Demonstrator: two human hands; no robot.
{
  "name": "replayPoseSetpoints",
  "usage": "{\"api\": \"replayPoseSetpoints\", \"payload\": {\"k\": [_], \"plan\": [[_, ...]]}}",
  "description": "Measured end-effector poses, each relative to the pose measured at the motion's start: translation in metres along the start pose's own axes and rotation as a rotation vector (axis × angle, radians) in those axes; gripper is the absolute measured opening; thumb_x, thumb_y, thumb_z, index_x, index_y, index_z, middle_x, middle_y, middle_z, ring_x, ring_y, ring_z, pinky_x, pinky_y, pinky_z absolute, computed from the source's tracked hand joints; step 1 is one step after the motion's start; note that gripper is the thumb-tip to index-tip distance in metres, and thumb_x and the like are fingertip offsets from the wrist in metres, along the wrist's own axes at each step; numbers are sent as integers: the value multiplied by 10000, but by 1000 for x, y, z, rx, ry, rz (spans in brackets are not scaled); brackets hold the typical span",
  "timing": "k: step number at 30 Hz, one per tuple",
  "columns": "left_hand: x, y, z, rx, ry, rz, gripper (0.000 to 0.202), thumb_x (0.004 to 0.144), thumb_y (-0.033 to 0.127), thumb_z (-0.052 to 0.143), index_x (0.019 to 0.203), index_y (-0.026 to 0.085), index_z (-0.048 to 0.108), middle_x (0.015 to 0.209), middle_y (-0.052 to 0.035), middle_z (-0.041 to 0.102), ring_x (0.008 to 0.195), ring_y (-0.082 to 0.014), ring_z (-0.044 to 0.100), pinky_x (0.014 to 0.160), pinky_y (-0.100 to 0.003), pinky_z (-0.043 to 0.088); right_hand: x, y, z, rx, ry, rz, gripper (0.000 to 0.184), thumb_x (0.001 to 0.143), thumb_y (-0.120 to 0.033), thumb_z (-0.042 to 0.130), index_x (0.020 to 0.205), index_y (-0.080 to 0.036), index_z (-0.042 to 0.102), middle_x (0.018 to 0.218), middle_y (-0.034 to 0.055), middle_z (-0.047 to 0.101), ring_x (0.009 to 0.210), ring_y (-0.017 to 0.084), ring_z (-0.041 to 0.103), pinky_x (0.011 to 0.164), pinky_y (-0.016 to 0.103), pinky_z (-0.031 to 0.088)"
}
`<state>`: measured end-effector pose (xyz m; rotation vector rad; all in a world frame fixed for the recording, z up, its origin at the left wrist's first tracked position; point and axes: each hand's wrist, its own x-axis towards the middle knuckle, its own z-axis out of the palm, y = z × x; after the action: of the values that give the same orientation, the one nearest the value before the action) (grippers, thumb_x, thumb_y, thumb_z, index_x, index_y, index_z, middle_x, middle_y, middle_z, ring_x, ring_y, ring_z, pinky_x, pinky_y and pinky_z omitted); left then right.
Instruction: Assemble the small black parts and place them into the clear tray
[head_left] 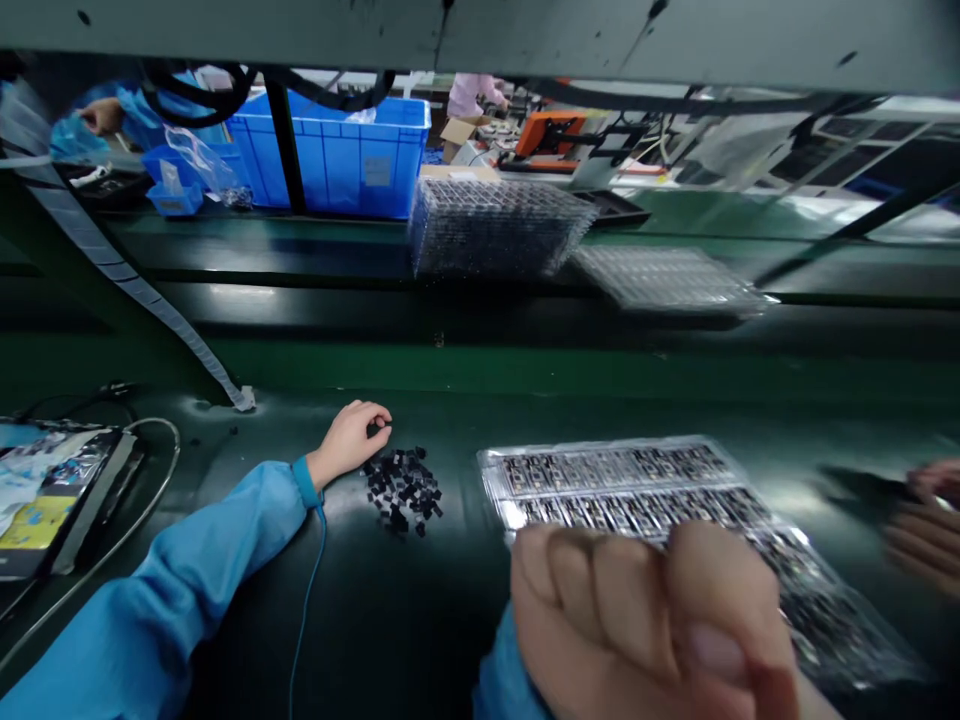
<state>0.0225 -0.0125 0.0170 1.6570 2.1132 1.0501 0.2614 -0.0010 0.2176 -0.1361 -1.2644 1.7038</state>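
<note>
My left hand (351, 437) hovers at the upper left edge of a small pile of black square pieces (405, 490) on the dark green bench. Its thumb and forefinger curl towards each other in a pinch, and anything between the tips is too small to make out. Close to the camera, my right hand (645, 620) is closed in a fist, its palm side hidden. Behind it lies a clear plastic tray (491, 480), partly covered by the hand, with rows of small circuit boards (600, 470) in its pockets.
Another person's hand (926, 530) shows blurred at the right edge. A thin blue cord (306, 610) hangs from my left cuff. Stacked clear trays (495, 230) and a blue bin (337, 150) stand beyond the bench. Overhead runs a grey beam (480, 35).
</note>
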Motion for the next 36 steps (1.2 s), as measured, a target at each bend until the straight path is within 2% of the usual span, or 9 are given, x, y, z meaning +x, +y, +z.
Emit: {"api": "replayPoseSetpoints", "payload": {"k": [4,5,10,13,17,21,28,31,36], "plan": [[0,-3,-1,-17,0,14,105,848,215,598,936,211,656,850,-13,679,844,-187,600,806,-328,474,21,43,-7,-338,206,-153,249,934,-328,557,713,-221,514,526,-73,339,420,96,279,447,244,268],[0,-4,-1,-17,-3,20,107,849,220,599,938,211,657,852,-13,681,843,-188,600,805,-329,474,24,60,-12,-485,239,-102,235,934,-338,563,735,-215,544,554,-58,410,445,102,339,455,242,274],[0,-7,-1,1,-11,40,122,847,226,602,954,210,659,866,-17,684,843,-191,599,809,-334,473,24,142,-56,-1291,15,296,198,913,-351,600,799,-202,662,568,-25,568,551,145,528,563,260,345],[0,-6,-1,-2,-3,34,113,845,222,601,940,207,661,855,-21,685,844,-197,599,806,-336,472,14,170,-84,-1553,-77,406,154,913,-297,598,861,-225,723,683,8,652,641,175,592,577,268,342],[0,-5,-2,-8,-14,16,128,842,221,598,950,209,666,862,-23,689,866,-204,601,819,-342,473,4,182,-102,-1554,-178,363,167,931,-276,595,932,-238,758,843,30,677,751,180,636,627,261,407],[-1,-2,-4,13,-31,-7,137,843,226,593,957,210,667,879,-28,689,872,-205,600,836,-351,473,2,181,-100,-1535,-301,321,152,912,-318,655,994,-252,766,916,40,656,829,181,639,691,261,461],[2,1,-5,60,-56,4,168,836,238,603,988,200,664,891,-32,682,877,-205,603,830,-346,478,1,181,-98,-1589,-348,273,97,916,-251,661,940,-255,755,944,46,631,895,200,611,724,270,464],[11,3,-13,103,-161,8,212,798,243,637,999,187,675,900,-40,686,863,-204,623,831,-346,486,0,186,-98,-1620,-375,232,80,924,-220,640,919,-232,720,955,58,616,903,208,593,743,278,459],[41,7,-40,5,-438,-76,246,790,320,643,993,189,688,832,-20,718,737,-172,667,677,-270,500,-1,187,-97,-1649,-414,210,48,928,-195,608,920,-191,655,974,89,586,899,228,577,764,299,466]]}}
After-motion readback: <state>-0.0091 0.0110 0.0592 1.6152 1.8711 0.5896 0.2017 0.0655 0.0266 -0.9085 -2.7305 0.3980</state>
